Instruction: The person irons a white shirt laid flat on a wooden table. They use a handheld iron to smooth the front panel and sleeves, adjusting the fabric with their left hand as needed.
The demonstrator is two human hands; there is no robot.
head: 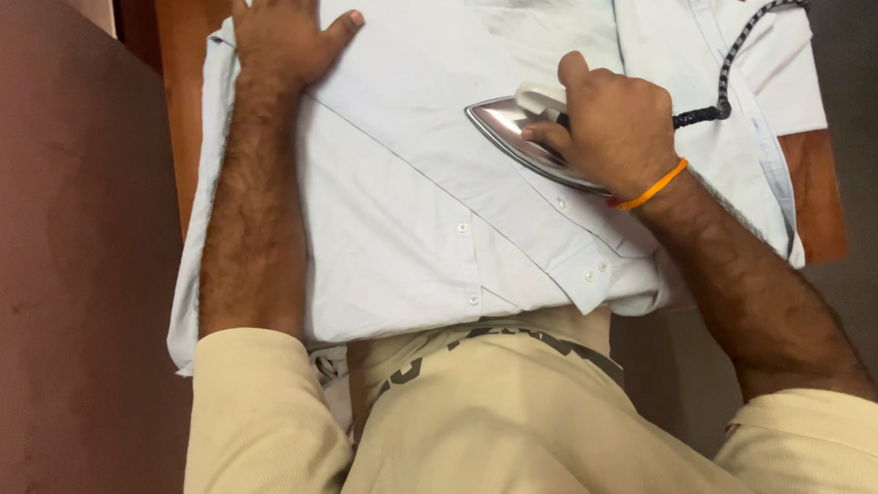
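Two hands: iron (523, 132), pale shirt (417, 218).

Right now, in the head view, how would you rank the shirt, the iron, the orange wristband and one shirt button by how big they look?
1. The pale blue shirt, spread under both hands.
2. The iron, partly hidden by the right hand.
3. The orange wristband.
4. A white button, smallest.
The left hand lies flat on the shirt.

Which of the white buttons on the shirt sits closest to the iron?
The button just below the iron, near the right hand; the other buttons lie farther down the placket.
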